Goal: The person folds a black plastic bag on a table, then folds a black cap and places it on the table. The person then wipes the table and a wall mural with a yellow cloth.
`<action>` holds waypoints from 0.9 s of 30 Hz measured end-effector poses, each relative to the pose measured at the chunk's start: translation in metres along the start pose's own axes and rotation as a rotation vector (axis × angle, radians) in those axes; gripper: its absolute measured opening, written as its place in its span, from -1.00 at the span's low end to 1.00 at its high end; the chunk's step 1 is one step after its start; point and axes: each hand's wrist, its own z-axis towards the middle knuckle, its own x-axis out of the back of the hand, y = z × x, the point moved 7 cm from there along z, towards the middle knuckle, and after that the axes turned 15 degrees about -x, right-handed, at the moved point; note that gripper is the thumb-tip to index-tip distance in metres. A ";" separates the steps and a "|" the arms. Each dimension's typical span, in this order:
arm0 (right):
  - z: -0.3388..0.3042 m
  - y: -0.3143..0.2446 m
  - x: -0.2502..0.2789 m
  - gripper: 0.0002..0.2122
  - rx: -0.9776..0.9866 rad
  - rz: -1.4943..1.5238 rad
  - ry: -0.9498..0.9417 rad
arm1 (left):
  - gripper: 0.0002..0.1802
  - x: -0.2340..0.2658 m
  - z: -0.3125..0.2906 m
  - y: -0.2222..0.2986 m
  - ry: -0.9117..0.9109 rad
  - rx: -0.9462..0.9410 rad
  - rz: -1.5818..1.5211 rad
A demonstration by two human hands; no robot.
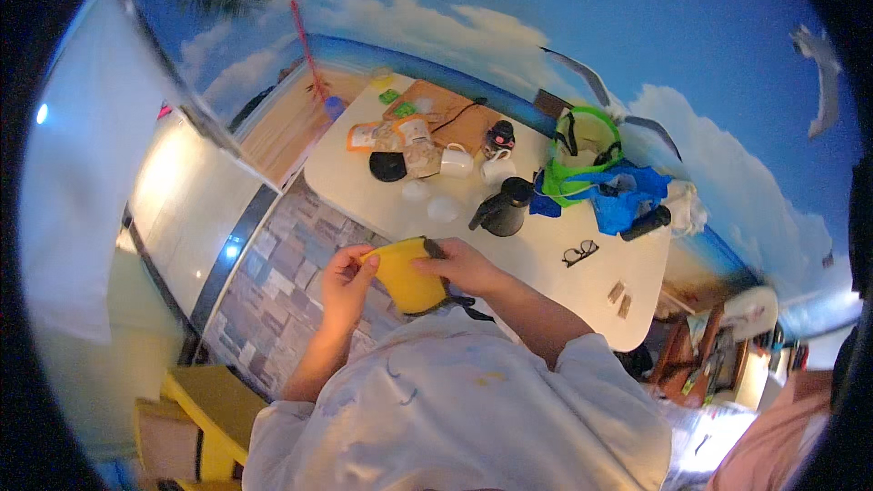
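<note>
Both of my hands hold a yellow cloth-like pouch with black trim (405, 275) in front of my chest, off the near left edge of the white table (546, 282). My left hand (350, 275) pinches its left edge between thumb and fingers. At its upper right my right hand (459, 265) grips the dark edge, thumb lying across the yellow face. Something black, like a strap, hangs by its lower right corner. Whether anything is inside the pouch I cannot tell.
Beyond my hands stand a black jug (503, 209), white mugs (456, 160) and snack pouches (418, 147). Farther right lie eyeglasses (580, 253), a blue bag (627, 195) and a bright green-edged bag (584, 145). A yellow chair (214, 418) is at lower left.
</note>
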 end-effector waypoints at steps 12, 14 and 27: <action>0.049 -0.001 0.182 -0.73 0.167 0.317 0.441 | -0.81 -0.113 0.162 -0.083 -0.451 0.038 0.056; 0.060 -0.008 0.222 -0.73 0.235 0.416 0.578 | -0.79 -0.130 0.193 -0.100 -0.480 0.045 0.065; 0.036 -0.070 0.410 -0.73 0.603 0.796 1.195 | -0.45 -0.298 0.343 -0.139 -0.922 -0.437 0.464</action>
